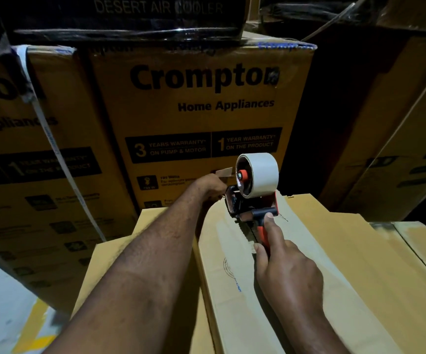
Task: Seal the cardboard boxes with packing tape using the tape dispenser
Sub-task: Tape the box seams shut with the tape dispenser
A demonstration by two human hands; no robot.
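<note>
— Where do your hands stand in this dim storeroom?

— Your right hand [287, 267] is wrapped tight around the orange handle of the tape dispenser [251, 200], thumb stretched forward onto its black collar; the dispenser sits upright at the far end of the cardboard box [321, 277] in front of you, its nose down on the centre seam [249, 232]; your left hand [210, 187] reaches past the dispenser's front, fingers pinched together on the loose end of tape [224, 172], which stands up as a small brown tab just left of the roll.

— And the roll itself?

— The tape roll [258, 175] rides on top of the dispenser on an orange hub, its pale outer face turned toward you; a paler band of tape already runs along the box top beside the seam.

— What surrounds your box?

— A second plain carton [120, 272] lies under your left forearm, touching the left side of the one you work on; behind both rises a tall printed carton [201, 111] reading "Crompton Home Appliances" with warranty panels; another like it [41, 162] stands to its left, crossed by a white strap [61, 159]; a dark film-wrapped carton [155, 11] marked "Desert Air Cooler" sits on top of the stack; more brown cartons [398, 149] lean at the right.
</note>
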